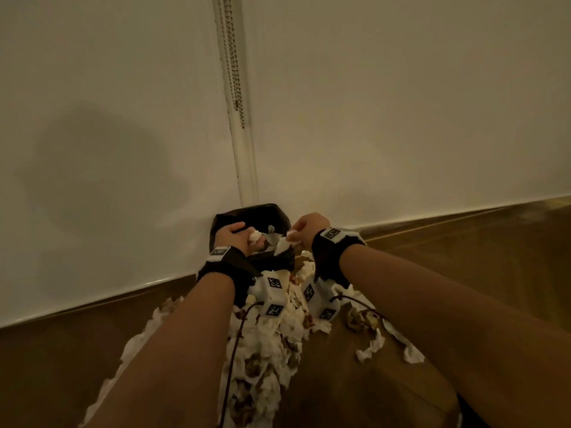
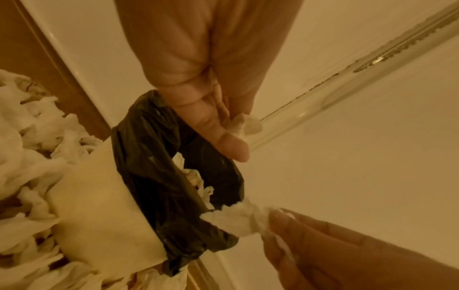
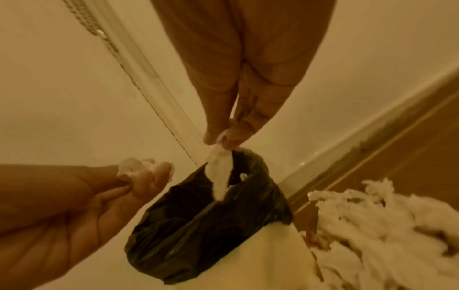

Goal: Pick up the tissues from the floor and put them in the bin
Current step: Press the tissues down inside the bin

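1. White crumpled tissues on the floor (image 1: 265,344) lie heaped on the wooden floor (image 1: 61,366) below the forearms, up against the bin's front.
2. Left hand (image 1: 231,236) over the bin's left side, fingers curled round a small tissue wad (image 1: 255,235); thumb sticks out straight in the left wrist view.
3. Bin (image 1: 247,211), cream body, black bin liner (image 2: 149,176) folded over its rim, stands against the white wall (image 1: 401,118); a few tissues inside.
4. Right hand (image 1: 309,227) over the bin's right rim, thumb and fingertips pinching a hanging tissue strip (image 3: 219,172), its tail dangling at the opening.
5. More stray tissues (image 1: 386,338) on the floor at right.
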Available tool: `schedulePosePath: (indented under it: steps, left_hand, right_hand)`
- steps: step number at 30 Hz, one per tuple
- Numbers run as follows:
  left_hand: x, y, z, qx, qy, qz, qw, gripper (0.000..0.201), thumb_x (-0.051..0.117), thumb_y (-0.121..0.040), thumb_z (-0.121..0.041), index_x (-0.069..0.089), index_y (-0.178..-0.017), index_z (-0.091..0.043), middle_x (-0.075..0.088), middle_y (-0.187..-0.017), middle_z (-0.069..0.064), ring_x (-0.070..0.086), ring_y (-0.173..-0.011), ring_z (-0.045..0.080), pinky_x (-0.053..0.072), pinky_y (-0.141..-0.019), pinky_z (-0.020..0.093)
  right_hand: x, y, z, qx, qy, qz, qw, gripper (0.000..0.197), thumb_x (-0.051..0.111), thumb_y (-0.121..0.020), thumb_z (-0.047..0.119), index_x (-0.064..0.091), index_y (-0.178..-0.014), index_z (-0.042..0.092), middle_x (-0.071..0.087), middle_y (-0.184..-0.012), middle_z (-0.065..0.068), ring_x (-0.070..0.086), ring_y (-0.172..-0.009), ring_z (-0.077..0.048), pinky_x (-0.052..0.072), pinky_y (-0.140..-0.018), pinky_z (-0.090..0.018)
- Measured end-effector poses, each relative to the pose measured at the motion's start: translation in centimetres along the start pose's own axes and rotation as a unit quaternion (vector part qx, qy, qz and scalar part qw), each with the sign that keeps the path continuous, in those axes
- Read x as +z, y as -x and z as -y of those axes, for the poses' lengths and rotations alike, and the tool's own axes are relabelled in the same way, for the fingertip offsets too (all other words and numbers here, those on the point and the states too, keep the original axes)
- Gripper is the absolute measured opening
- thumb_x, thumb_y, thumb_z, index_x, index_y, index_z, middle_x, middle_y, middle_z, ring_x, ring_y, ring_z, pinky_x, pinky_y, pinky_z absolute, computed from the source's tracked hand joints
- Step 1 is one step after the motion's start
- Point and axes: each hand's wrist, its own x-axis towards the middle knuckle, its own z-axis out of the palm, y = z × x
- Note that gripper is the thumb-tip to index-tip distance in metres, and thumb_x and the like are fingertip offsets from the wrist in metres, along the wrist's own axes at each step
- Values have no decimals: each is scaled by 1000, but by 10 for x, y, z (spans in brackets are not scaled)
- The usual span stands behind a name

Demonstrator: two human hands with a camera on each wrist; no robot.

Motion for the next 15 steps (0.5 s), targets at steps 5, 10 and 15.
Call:
schedulePosePath:
  steps: [5, 10, 15]
  left_hand:
    - [-6, -28, 21, 70, -179, -39, 981, 30, 54, -93, -27, 68, -109, -6, 69, -100, 15, 64, -85, 29, 53, -82, 35]
    - [-3, -52, 22, 12, -161, -47, 986, 49, 38, -98, -35, 48, -132, -2, 50, -135, 19, 50, -119, 34, 41, -103, 40]
    - [8, -49, 25, 42, -128, -59, 989, 51, 31, -100, -34, 35, -140, -3, 38, -145, 20, 37, -133, 35, 32, -111, 42]
  right_hand:
    - [33, -32, -13, 32, -109, -23, 993, 20, 61, -88, 12, 70, -105, 9, 69, -106, -14, 66, -98, -26, 53, -88, -31]
    - [46, -53, -13, 26, -179, 0, 984, 38, 53, -90, 8, 54, -128, 4, 59, -126, -20, 57, -116, -33, 47, -100, -42]
    - [41, -60, -34, 31, -235, -19, 971, 40, 50, -88, 4, 53, -127, 2, 63, -116, -21, 62, -101, -30, 50, -96, -45]
